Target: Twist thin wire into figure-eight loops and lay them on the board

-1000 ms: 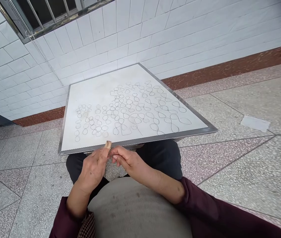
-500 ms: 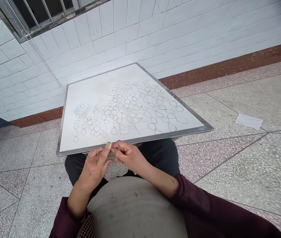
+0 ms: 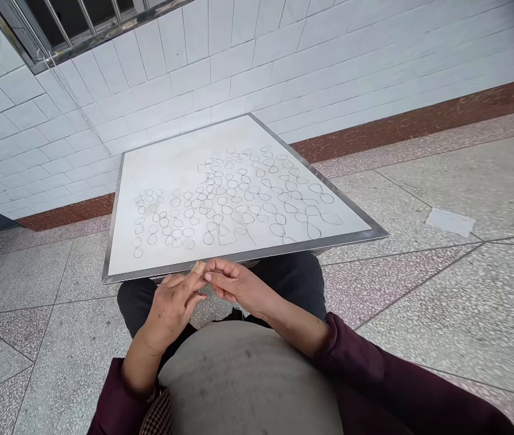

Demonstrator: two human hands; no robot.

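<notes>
White board (image 3: 161,160), dark looped lines (image 3: 232,205), maroon sleeve (image 3: 375,362)

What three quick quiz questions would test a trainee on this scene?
1. True or false: the white, metal-rimmed square board carries thin dark figure-eight loops.
2. Which hand has the tan-wrapped fingertip, left or right?
3. Fill the gap: the flat wall behind the board is faced with white ____.

Key: 1 true; 2 the left hand; 3 tiles.
</notes>
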